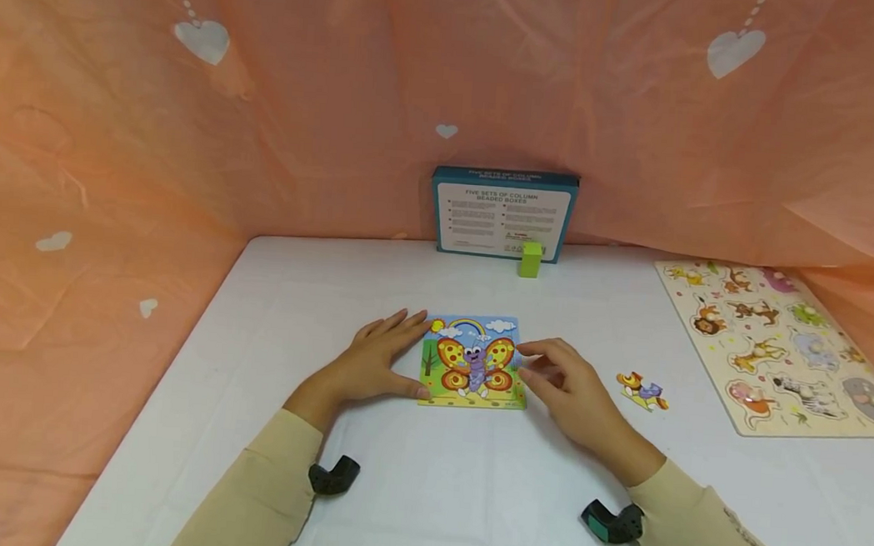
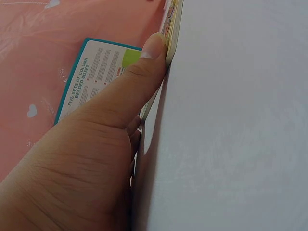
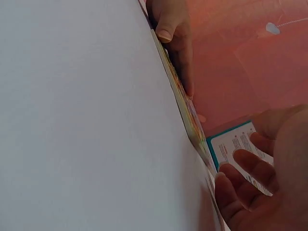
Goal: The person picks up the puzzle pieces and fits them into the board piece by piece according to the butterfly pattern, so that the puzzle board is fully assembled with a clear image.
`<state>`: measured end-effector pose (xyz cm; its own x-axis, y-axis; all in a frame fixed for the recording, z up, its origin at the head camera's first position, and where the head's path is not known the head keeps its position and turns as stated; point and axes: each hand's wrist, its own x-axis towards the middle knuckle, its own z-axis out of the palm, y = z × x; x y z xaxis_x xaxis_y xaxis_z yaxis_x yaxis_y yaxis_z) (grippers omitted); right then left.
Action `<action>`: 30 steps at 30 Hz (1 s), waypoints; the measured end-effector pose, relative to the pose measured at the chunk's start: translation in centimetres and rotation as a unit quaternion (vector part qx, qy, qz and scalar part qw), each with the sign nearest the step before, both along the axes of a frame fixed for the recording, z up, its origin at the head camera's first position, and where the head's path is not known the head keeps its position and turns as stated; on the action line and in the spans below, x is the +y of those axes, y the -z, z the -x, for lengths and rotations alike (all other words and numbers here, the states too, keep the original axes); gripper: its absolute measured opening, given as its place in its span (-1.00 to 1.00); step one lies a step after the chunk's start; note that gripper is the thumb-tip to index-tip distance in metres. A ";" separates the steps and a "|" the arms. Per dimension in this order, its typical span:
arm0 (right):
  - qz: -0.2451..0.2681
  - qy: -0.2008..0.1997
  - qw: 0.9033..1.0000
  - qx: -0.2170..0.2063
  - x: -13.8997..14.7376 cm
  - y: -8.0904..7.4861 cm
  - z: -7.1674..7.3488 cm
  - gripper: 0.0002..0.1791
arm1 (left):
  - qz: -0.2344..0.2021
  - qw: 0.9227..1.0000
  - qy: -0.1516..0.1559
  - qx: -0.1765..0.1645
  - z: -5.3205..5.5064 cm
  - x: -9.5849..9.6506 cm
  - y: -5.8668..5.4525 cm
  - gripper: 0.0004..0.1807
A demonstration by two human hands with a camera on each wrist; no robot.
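A small square butterfly puzzle (image 1: 476, 369) lies on the white table between both hands. My left hand (image 1: 371, 361) spreads along its left side, thumb on the lower left corner and fingertips by the upper left corner. In the left wrist view the thumb (image 2: 130, 89) presses on the board's edge. My right hand (image 1: 576, 394) is at the right edge, fingers loosely bent; whether the fingertips touch the board is hard to tell. The right wrist view shows nothing held between those fingers (image 3: 250, 168). Right of that hand lies a small heap of colorful puzzle pieces (image 1: 642, 392).
A larger animal peg puzzle board (image 1: 721, 349) lies at the right of the table (image 1: 424, 489). Standing at the back is a teal-edged box (image 1: 478, 221), with a green block (image 1: 530, 260) in front of it. Peach cloth (image 1: 343, 92) hangs behind and at the left.
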<state>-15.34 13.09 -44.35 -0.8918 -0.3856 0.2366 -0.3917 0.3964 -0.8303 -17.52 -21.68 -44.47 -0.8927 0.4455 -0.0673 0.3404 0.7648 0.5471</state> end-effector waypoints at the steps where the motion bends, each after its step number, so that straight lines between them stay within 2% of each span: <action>1: 0.007 0.004 1.000 -0.004 0.4 0.0 -0.2 -0.67 | 0.000 1.000 0.001 0.002 0.0 0.0 0.0 0.26; 5: 0.040 0.019 0.999 -0.022 2.1 0.0 -0.8 -0.66 | 0.001 1.000 0.001 0.005 -0.1 0.0 -0.1 0.25; 10: 0.102 0.018 0.994 -0.038 4.5 -0.4 -1.2 -0.64 | 0.002 1.000 0.001 0.006 -0.1 -0.1 -0.1 0.25; 17: 0.149 0.024 0.987 -0.046 8.0 -1.4 -1.2 -0.57 | 0.005 1.000 -0.003 0.012 0.4 -0.3 1.0 0.27; 22: 0.206 0.029 0.976 -0.065 10.4 -1.8 -0.9 -0.52 | -0.001 1.000 0.000 0.019 0.5 -0.3 1.2 0.27; 24: 0.213 0.033 0.973 -0.077 11.2 -1.9 -0.8 -0.53 | 0.001 1.000 0.001 0.020 0.5 -0.3 1.2 0.27; 27: 0.168 0.042 0.981 -0.086 12.3 -2.0 -0.5 -0.51 | 0.001 1.000 0.005 0.019 0.4 -0.3 1.0 0.26; 30: 0.095 0.055 0.988 -0.106 13.0 -2.0 -0.1 -0.45 | 0.001 1.000 0.007 0.018 0.4 -0.2 0.9 0.26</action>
